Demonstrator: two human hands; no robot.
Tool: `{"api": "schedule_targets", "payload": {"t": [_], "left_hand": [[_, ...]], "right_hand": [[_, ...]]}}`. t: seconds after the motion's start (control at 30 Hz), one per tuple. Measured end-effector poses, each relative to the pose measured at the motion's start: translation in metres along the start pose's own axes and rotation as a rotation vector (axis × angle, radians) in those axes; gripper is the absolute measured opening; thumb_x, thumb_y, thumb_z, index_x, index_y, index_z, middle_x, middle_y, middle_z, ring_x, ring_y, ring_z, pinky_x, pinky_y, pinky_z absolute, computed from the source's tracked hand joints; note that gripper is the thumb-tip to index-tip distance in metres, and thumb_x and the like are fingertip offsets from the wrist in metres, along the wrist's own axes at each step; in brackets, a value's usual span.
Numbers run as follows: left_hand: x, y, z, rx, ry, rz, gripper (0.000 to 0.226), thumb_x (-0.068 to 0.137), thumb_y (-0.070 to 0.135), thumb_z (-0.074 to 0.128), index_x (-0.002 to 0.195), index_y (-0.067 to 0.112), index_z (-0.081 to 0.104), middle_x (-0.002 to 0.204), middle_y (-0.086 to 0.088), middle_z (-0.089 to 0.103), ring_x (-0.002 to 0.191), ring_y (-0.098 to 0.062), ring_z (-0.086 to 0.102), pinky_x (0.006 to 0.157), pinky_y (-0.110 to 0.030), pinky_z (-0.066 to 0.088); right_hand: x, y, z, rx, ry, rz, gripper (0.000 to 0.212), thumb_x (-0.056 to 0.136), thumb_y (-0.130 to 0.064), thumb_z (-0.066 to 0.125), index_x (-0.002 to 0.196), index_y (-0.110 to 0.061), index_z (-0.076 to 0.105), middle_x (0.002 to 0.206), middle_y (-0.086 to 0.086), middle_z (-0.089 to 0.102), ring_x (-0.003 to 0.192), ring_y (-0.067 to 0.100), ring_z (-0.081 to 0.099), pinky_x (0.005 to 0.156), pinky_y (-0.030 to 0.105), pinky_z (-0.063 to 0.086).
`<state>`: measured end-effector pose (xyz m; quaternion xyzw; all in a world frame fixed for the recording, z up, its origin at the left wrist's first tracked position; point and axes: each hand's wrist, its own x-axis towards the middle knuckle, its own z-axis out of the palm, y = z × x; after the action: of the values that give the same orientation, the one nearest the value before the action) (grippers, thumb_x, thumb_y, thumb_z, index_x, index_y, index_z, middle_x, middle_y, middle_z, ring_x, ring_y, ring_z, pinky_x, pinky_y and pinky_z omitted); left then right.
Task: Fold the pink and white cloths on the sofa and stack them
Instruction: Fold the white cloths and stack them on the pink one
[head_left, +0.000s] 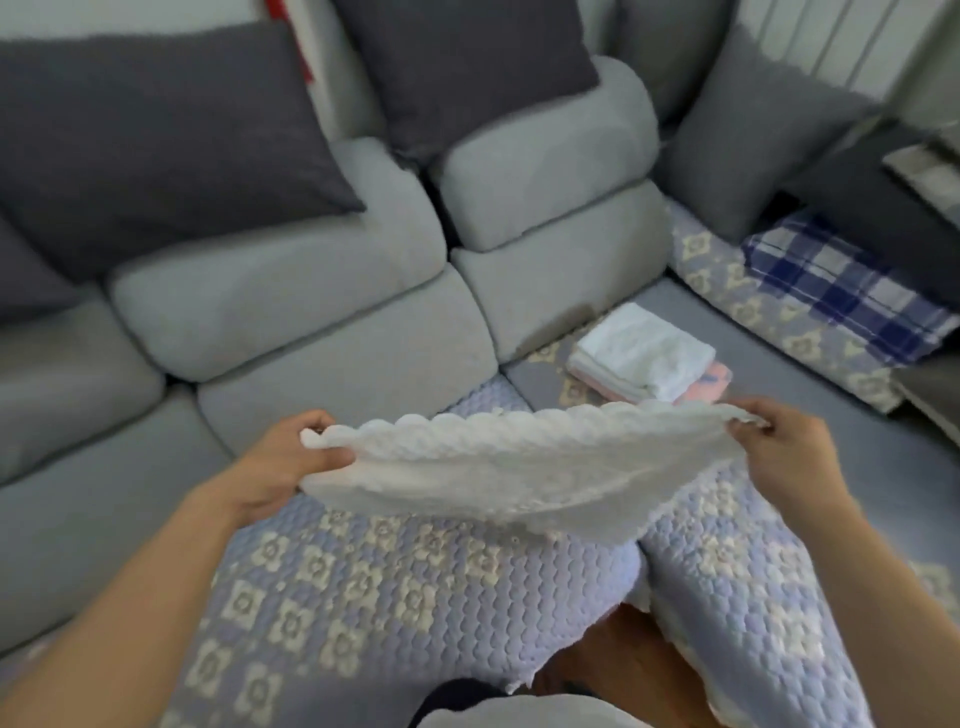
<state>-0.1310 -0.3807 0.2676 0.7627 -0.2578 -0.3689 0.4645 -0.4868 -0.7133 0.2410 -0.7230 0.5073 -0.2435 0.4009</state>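
Observation:
A white textured cloth (509, 467) hangs stretched in the air above the quilted sofa seat (363, 582). My left hand (291, 462) grips its left corner and my right hand (784, 447) pinches its right corner. The lower edge of the cloth sags between the two hands. Behind it, on the seat by the sofa's corner, lies a stack of folded cloths (644, 353): white ones on top, a pink one (711, 382) showing underneath at the right.
Grey back cushions (291, 291) and dark grey pillows (171, 135) line the sofa. A blue plaid cloth (841, 291) and dark folded items lie on the right section. A gap between the seat covers shows wood (623, 654) near me.

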Motion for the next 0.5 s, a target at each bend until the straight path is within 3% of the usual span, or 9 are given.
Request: {"api": "schedule_targets", "payload": {"t": [0.1,0.2,0.33,0.43,0.5], "left_hand": [[-0.034,-0.009,0.006,-0.032,0.037,-0.069,0.022,0.060,0.039,0.084,0.065,0.023,0.069,0.065,0.005,0.057,0.062,-0.008,0.048,0.054,-0.020,0.039],[-0.066,-0.032,0.000,-0.016,0.097,-0.122,0.024,0.071,0.033,0.083,0.066,0.016,0.066,0.068,-0.001,0.053,0.069,-0.015,0.045,0.064,-0.031,0.036],[-0.091,-0.065,-0.003,0.204,0.362,-0.159,0.019,0.088,0.006,0.074,0.074,0.003,0.061,0.062,0.000,0.055,0.066,-0.017,0.046,0.062,-0.030,0.035],[-0.086,-0.073,-0.008,0.311,0.553,-0.222,0.017,0.086,0.006,0.075,0.073,0.010,0.066,0.056,0.005,0.054,0.058,-0.013,0.043,0.058,-0.028,0.033],[-0.077,-0.072,-0.008,0.308,0.625,-0.252,0.011,0.086,0.004,0.074,0.077,0.009,0.069,0.062,-0.002,0.058,0.062,-0.018,0.049,0.060,-0.030,0.037]], "right_hand": [[0.014,0.002,-0.004,-0.040,-0.046,0.025,0.025,0.099,-0.008,0.054,0.105,-0.024,0.072,0.098,0.012,0.066,0.078,0.032,0.058,0.067,0.035,0.043],[0.025,-0.002,0.002,-0.065,-0.107,-0.014,0.028,0.099,-0.005,0.053,0.111,-0.020,0.073,0.103,0.014,0.066,0.076,0.028,0.055,0.064,0.031,0.041],[0.036,-0.020,0.030,-0.181,-0.285,-0.110,0.018,0.098,-0.007,0.057,0.106,-0.018,0.068,0.087,0.002,0.060,0.060,0.013,0.058,0.053,0.036,0.047],[0.056,-0.028,0.068,-0.348,-0.431,-0.177,0.013,0.096,-0.012,0.060,0.105,-0.009,0.069,0.101,0.009,0.067,0.095,0.030,0.064,0.069,0.033,0.046],[0.069,-0.035,0.089,-0.359,-0.485,-0.129,0.014,0.094,-0.012,0.061,0.101,-0.004,0.070,0.103,0.014,0.069,0.102,0.034,0.063,0.082,0.036,0.049]]}}
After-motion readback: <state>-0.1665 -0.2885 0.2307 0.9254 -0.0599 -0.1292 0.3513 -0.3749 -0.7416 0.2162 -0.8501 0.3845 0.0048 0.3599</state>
